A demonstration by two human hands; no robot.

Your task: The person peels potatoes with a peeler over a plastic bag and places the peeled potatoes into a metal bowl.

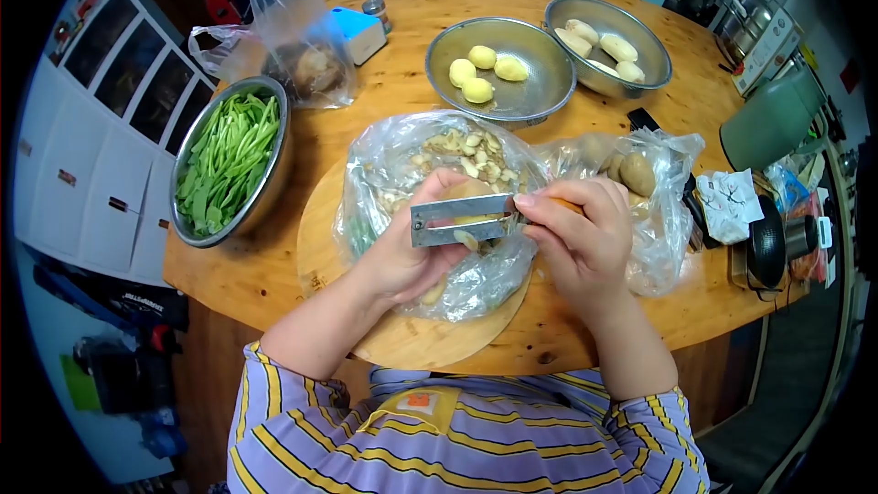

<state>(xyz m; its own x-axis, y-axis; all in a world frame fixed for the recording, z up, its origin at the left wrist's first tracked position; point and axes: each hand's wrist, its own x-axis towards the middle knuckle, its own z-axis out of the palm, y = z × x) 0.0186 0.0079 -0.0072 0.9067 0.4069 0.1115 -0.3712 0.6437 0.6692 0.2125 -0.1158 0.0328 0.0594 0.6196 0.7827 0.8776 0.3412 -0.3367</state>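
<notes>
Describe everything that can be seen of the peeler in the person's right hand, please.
The peeler looks metallic: a shiny grey frame with two parallel bars along a slot. The right hand grips one end, where an orange part, probably the handle, shows. It is held crosswise above the plastic bag, in front of the left hand and a potato; contact with these is unclear. A scrap of peel shows at its lower bar.

Bag [501, 285] on board [430, 345], peelings [473, 152] apparently inside

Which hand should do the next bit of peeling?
Probably the right hand: it grips the peeler, whose metal head is right over the potato. The left hand is busy cupping that potato.
</notes>
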